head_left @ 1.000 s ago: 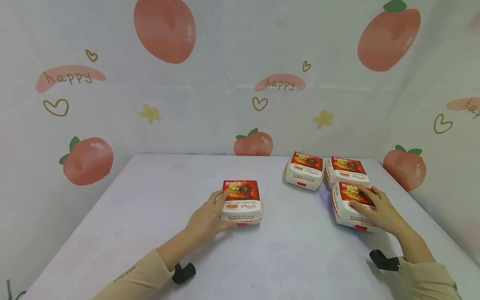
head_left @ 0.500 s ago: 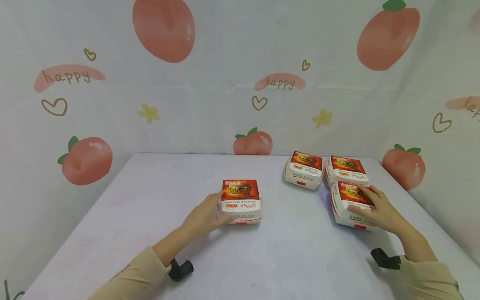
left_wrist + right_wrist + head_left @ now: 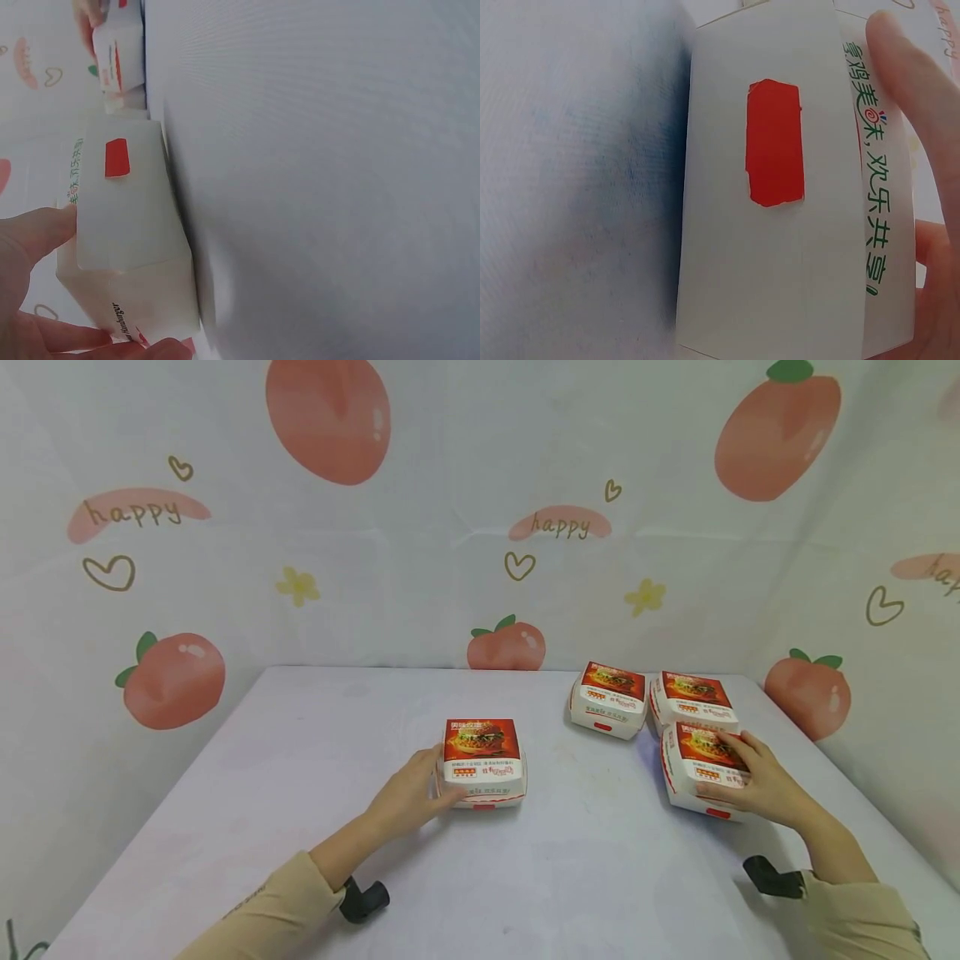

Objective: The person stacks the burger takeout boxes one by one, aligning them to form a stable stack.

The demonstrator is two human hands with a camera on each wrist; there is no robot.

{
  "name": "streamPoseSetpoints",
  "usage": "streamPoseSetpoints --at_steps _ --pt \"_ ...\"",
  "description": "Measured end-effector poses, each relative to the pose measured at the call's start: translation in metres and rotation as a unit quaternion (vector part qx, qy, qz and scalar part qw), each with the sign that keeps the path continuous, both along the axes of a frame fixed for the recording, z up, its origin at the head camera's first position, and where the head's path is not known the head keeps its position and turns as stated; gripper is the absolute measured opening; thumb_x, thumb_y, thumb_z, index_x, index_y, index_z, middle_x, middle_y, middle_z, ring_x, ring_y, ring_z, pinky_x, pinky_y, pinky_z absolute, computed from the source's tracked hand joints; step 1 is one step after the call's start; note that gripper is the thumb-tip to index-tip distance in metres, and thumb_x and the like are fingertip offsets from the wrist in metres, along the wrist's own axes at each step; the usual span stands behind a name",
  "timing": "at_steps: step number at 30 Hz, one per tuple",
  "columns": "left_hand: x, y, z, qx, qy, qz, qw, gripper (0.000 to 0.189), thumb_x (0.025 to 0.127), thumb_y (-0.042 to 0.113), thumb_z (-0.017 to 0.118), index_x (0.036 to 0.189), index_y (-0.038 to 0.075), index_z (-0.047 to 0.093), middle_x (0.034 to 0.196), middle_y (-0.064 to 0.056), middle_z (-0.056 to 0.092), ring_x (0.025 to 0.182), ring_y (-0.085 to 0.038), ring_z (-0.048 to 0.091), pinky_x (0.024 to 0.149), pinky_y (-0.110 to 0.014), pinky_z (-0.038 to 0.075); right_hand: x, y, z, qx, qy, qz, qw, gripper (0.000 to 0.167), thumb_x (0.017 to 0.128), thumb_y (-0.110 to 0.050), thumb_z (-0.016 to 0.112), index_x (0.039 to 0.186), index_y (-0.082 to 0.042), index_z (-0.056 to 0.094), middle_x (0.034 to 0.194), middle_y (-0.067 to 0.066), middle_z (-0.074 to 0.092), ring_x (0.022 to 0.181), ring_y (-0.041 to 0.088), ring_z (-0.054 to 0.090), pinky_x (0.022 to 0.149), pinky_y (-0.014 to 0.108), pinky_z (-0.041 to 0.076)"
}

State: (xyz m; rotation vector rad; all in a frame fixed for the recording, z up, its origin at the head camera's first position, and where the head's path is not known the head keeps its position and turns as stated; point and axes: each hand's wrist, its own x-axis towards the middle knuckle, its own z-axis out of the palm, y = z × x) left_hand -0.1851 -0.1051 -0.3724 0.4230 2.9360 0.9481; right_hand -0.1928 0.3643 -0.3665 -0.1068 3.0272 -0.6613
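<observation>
In the head view, a white burger box (image 3: 483, 781) with a red burger-picture lid sits mid-table. My left hand (image 3: 414, 793) holds its left side, thumb at the front corner. The left wrist view shows that thumb (image 3: 45, 229) on the lid edge and the fingers (image 3: 67, 334) against the printed side. A matching burger box (image 3: 692, 781) stands at the right, held by my right hand (image 3: 761, 781) with the thumb over the front of its lid. In the right wrist view, its front carries a red tab (image 3: 775, 142). Fingers behind the box are partly hidden.
Behind the right-hand box stand two more burger boxes, one (image 3: 693, 700) directly behind it and one (image 3: 609, 700) to the left. Black wrist mounts (image 3: 365, 900) stick out below both hands. A peach-patterned curtain (image 3: 420, 568) borders the white table (image 3: 555, 877).
My left fingers have slid off the middle box's lid edge down to its left side. The right hand has barely shifted, and the boxes stay where they were.
</observation>
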Motion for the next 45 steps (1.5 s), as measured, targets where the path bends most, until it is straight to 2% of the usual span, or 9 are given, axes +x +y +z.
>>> streamPoseSetpoints --at_steps 13,24,37,45 --pt "0.000 -0.001 -0.002 0.002 0.002 0.002 1.0000 0.080 0.083 0.039 0.068 0.140 -0.005 0.034 0.139 -0.022 0.045 0.128 -0.035 0.047 0.102 -0.051 0.043 -0.001 -0.002 0.000 -0.007 -0.001 -0.009 0.9999 0.101 0.078 -0.046 0.069 0.147 0.001 0.012 0.143 0.040 0.004 0.122 0.060 0.018 0.089 0.077 0.030" --pt "0.002 0.000 0.001 -0.007 -0.003 0.004 1.0000 0.079 0.084 0.039 0.067 0.140 -0.005 0.035 0.138 -0.022 0.046 0.127 -0.036 0.047 0.101 -0.051 0.044 -0.002 -0.006 0.003 -0.006 0.015 -0.014 0.9998 0.101 0.077 -0.046 0.070 0.147 0.000 0.014 0.143 0.039 0.006 0.121 0.058 0.021 0.088 0.076 0.032" --pt "0.002 0.000 0.000 0.000 -0.001 0.002 1.0000 0.079 0.084 0.039 0.067 0.140 -0.005 0.035 0.138 -0.023 0.046 0.127 -0.036 0.047 0.101 -0.051 0.044 0.000 -0.011 0.011 -0.008 0.017 -0.004 0.9998 0.101 0.077 -0.048 0.070 0.147 0.001 0.015 0.144 0.038 0.007 0.121 0.057 0.022 0.089 0.075 0.032" --pt "0.000 0.000 -0.001 0.003 0.000 0.007 1.0000 0.079 0.083 0.040 0.068 0.140 -0.005 0.035 0.138 -0.021 0.047 0.127 -0.034 0.048 0.100 -0.050 0.045 0.001 -0.021 0.023 -0.001 0.036 0.016 0.9992 0.100 0.076 -0.046 0.072 0.147 -0.001 0.017 0.146 0.036 0.007 0.124 0.055 0.022 0.088 0.074 0.034"
